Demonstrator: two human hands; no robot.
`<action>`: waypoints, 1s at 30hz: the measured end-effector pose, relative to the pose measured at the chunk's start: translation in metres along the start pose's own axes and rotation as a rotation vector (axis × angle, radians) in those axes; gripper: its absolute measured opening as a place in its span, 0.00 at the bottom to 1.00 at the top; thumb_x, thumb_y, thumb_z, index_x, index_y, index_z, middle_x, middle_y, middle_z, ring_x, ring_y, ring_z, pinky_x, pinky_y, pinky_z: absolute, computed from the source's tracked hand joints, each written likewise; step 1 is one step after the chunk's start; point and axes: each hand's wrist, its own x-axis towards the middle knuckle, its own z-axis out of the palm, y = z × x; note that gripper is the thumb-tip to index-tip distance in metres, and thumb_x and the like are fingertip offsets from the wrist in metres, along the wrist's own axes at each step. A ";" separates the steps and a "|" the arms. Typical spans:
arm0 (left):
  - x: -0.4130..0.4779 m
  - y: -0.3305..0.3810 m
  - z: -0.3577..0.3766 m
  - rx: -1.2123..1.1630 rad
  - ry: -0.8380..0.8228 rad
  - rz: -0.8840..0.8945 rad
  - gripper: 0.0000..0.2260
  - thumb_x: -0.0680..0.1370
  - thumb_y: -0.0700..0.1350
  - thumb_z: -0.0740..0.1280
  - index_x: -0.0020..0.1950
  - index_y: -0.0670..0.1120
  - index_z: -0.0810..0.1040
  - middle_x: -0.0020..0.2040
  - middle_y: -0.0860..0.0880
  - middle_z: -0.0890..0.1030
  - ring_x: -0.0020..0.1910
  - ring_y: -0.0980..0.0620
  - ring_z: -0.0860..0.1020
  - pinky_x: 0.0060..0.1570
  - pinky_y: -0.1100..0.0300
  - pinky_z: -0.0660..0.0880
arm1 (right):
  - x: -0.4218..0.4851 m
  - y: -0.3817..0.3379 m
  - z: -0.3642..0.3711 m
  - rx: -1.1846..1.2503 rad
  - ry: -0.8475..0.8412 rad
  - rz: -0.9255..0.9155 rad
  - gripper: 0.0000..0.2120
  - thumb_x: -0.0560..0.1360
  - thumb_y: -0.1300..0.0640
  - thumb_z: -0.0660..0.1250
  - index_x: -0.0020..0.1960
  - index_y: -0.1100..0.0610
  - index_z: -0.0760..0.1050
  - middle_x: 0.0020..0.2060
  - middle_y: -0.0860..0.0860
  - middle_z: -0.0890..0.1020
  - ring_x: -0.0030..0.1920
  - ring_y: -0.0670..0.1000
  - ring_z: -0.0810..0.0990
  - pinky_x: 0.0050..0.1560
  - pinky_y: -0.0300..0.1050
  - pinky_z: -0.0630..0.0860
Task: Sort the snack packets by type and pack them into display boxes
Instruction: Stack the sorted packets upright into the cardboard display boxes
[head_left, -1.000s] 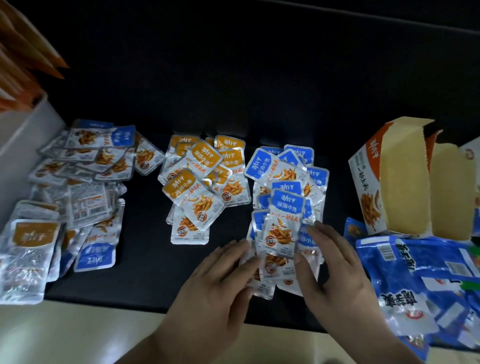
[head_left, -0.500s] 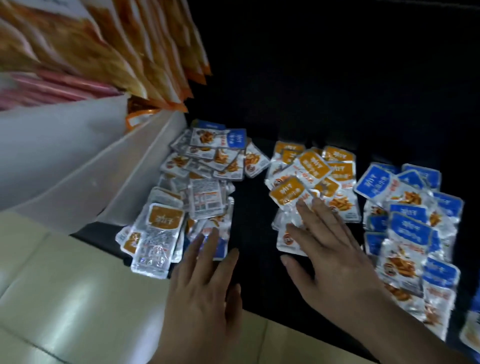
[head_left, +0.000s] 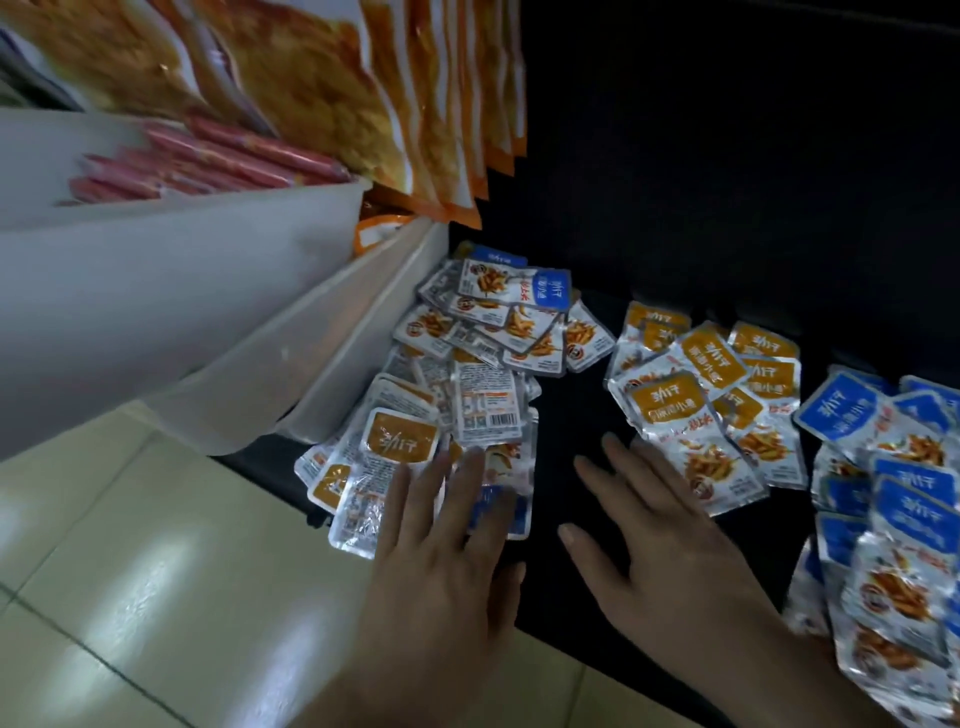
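Three heaps of small silver snack packets lie on a black mat. A mixed heap (head_left: 467, 374) of orange and blue packets sits on the left. An orange-labelled heap (head_left: 711, 400) lies in the middle, and a blue-labelled heap (head_left: 893, 499) on the right. My left hand (head_left: 447, 551) lies flat with straight fingers on the near edge of the mixed heap. My right hand (head_left: 670, 540) is spread flat over the mat, its fingertips at the near edge of the orange heap. Neither hand holds a packet.
White plastic bins (head_left: 332, 364) stand along the left, touching the mixed heap. Red sausage sticks (head_left: 208, 166) lie in one bin, and large orange snack bags (head_left: 415, 104) hang above. A pale tiled floor (head_left: 156, 597) runs in front of the mat.
Both hands left the blue heap and moved left. My left hand reached onto the mixed heap and my right hand came to the orange heap's edge. The view swung left; the display box went out of frame.
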 end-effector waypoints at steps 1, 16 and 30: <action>0.007 -0.005 -0.001 0.010 -0.011 0.007 0.27 0.77 0.59 0.64 0.72 0.47 0.78 0.78 0.43 0.70 0.78 0.35 0.67 0.74 0.33 0.64 | 0.001 -0.002 0.000 -0.020 -0.067 0.001 0.40 0.73 0.26 0.37 0.82 0.38 0.54 0.83 0.39 0.49 0.83 0.45 0.40 0.78 0.43 0.49; 0.042 0.045 -0.050 -0.716 0.200 -0.286 0.09 0.82 0.49 0.64 0.53 0.54 0.85 0.51 0.61 0.84 0.52 0.60 0.82 0.50 0.57 0.79 | -0.002 -0.019 -0.015 0.645 0.004 -0.048 0.38 0.69 0.40 0.72 0.76 0.29 0.60 0.71 0.31 0.72 0.71 0.34 0.71 0.69 0.40 0.73; 0.096 0.012 -0.020 -0.160 0.019 -0.163 0.23 0.79 0.58 0.64 0.72 0.50 0.76 0.73 0.42 0.74 0.72 0.37 0.70 0.68 0.41 0.73 | -0.017 0.007 -0.036 0.910 0.221 0.430 0.06 0.82 0.52 0.68 0.54 0.41 0.75 0.39 0.46 0.83 0.33 0.47 0.85 0.38 0.49 0.79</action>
